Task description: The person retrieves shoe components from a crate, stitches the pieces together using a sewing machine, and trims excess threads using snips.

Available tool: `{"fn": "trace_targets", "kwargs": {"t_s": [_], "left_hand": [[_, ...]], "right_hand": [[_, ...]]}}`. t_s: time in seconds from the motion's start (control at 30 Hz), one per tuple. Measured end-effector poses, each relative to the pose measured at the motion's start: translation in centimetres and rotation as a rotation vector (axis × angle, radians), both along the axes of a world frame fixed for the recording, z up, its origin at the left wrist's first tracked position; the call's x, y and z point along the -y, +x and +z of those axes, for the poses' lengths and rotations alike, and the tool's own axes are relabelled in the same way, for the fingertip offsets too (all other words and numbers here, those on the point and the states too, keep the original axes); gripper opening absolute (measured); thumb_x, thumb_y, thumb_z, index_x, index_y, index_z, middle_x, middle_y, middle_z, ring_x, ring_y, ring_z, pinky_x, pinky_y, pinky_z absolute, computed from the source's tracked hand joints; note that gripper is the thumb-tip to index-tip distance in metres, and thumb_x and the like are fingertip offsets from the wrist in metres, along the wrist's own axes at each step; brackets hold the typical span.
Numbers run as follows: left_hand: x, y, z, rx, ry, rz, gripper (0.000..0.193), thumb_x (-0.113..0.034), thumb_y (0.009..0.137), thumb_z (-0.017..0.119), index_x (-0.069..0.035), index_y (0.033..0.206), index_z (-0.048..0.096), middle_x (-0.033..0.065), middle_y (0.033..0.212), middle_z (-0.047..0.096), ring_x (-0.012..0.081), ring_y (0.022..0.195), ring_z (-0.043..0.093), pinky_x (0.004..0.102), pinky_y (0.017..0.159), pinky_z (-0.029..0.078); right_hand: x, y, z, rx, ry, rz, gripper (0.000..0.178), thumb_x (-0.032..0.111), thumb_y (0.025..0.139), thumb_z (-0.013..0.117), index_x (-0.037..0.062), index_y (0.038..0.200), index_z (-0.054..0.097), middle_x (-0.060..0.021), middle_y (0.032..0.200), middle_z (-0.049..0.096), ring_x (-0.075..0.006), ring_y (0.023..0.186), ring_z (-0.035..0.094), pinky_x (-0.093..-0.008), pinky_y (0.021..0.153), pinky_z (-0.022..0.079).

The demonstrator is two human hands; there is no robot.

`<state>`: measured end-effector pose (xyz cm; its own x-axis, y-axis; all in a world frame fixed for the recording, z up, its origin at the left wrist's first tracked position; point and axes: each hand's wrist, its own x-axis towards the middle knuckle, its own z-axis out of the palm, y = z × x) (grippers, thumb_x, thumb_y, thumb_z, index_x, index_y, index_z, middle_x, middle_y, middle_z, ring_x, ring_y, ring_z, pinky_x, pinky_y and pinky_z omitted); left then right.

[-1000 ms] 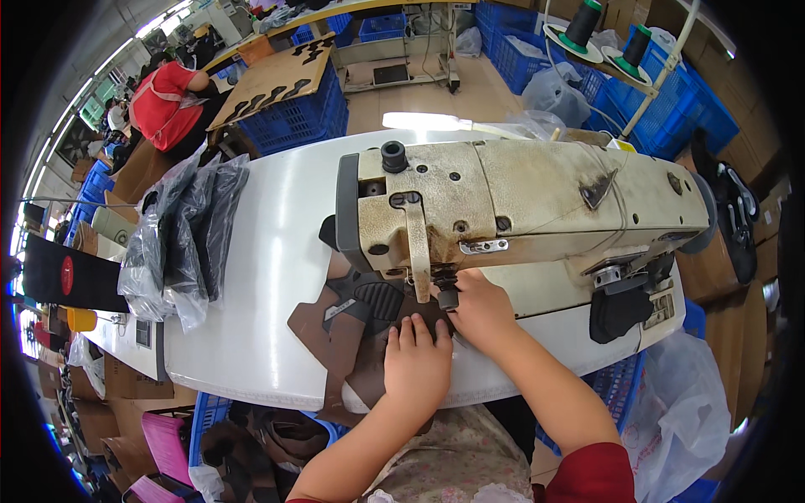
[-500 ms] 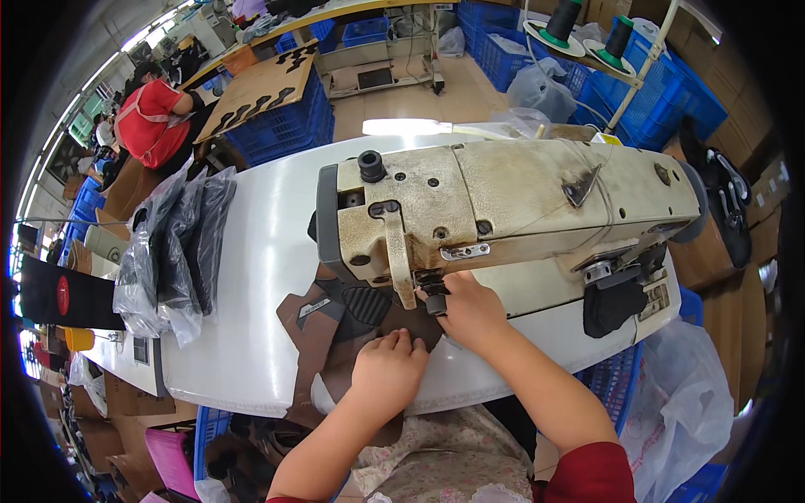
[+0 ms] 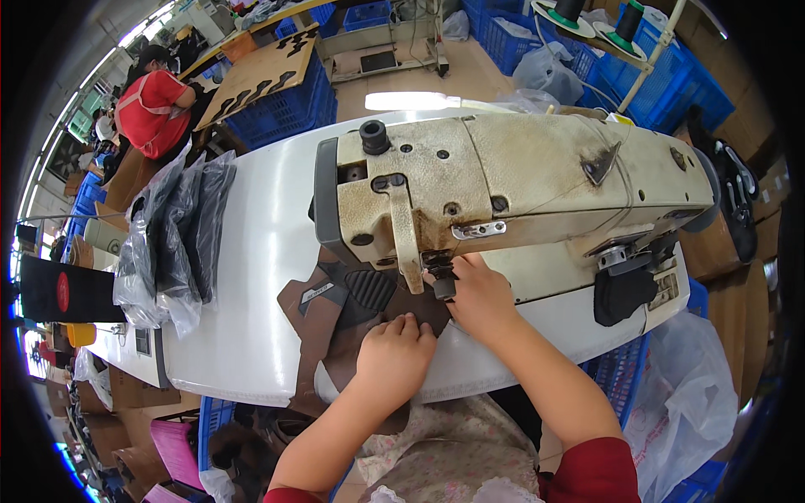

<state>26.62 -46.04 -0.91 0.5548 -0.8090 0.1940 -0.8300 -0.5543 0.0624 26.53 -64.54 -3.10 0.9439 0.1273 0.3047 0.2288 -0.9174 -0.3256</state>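
Observation:
A brown shoe upper (image 3: 331, 335) with a black ribbed pad and a small grey label lies flat on the white table, under the head of a beige sewing machine (image 3: 553, 176). My left hand (image 3: 394, 356) rests on its near part, fingers bent, close together and pressed on the brown material. Beside the presser and needle area, my right hand (image 3: 482, 298) has its bent fingers at the upper's right edge. The machine's head hides some of the right fingertips. The needle itself cannot be made out.
Plastic-wrapped dark pieces (image 3: 180, 243) lie on the table's left. Thread cones (image 3: 622, 33) stand at the back right. Blue crates (image 3: 281, 113) surround the table, one carrying a board with dark cutouts. A person in red (image 3: 155, 109) sits at the far left.
The whole view has shifted slightly, so the machine sits higher in the picture. Both hands keep nearly the same place on the upper. The far person's head and body have turned a little.

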Motion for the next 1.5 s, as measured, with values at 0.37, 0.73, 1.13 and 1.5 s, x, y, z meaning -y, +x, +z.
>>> {"fn": "trace_targets", "kwargs": {"t_s": [0.37, 0.73, 1.13, 1.5], "left_hand": [[-0.1, 0.0, 0.1, 0.032, 0.027, -0.036, 0.032, -0.014, 0.068, 0.061, -0.002, 0.097, 0.065, 0.0188, 0.100, 0.068, 0.0282, 0.093, 0.067, 0.0385, 0.074, 0.053], [0.3, -0.1, -0.5, 0.097, 0.039, -0.065, 0.032, -0.016, 0.069, 0.059, 0.000, 0.097, 0.063, 0.0210, 0.099, 0.067, 0.0289, 0.090, 0.067, 0.0368, 0.070, 0.053], [0.7, 0.3, -1.0, 0.107, -0.016, -0.064, 0.031, -0.015, 0.069, 0.058, 0.003, 0.094, 0.063, 0.0224, 0.096, 0.067, 0.0293, 0.087, 0.067, 0.0355, 0.069, 0.053], [2.0, 1.0, -1.5, 0.140, -0.010, -0.024, 0.028, -0.013, 0.069, 0.058, 0.004, 0.092, 0.064, 0.0245, 0.095, 0.067, 0.0305, 0.085, 0.068, 0.0375, 0.069, 0.053]], "right_hand": [[0.0, -0.1, -0.4, 0.046, 0.006, 0.005, 0.038, 0.008, 0.065, 0.070, 0.0121, 0.102, 0.067, -0.0018, 0.113, 0.056, -0.0209, 0.111, 0.051, -0.0323, 0.065, 0.053], [-0.1, 0.2, -1.2, 0.113, -0.044, 0.011, 0.034, 0.009, 0.068, 0.065, 0.0124, 0.102, 0.067, -0.0043, 0.112, 0.057, -0.0221, 0.109, 0.053, -0.0325, 0.064, 0.052], [-0.3, 0.9, 0.5, 0.075, 0.049, -0.074, 0.019, 0.025, 0.080, 0.065, 0.0059, 0.078, 0.061, -0.0101, 0.081, 0.059, -0.0301, 0.074, 0.060, -0.0405, 0.061, 0.051], [0.7, 2.0, 0.4, -0.005, -0.065, -0.066, 0.005, 0.015, 0.071, 0.062, 0.0114, 0.069, 0.064, -0.0081, 0.064, 0.060, -0.0283, 0.063, 0.062, -0.0398, 0.058, 0.049]]}}
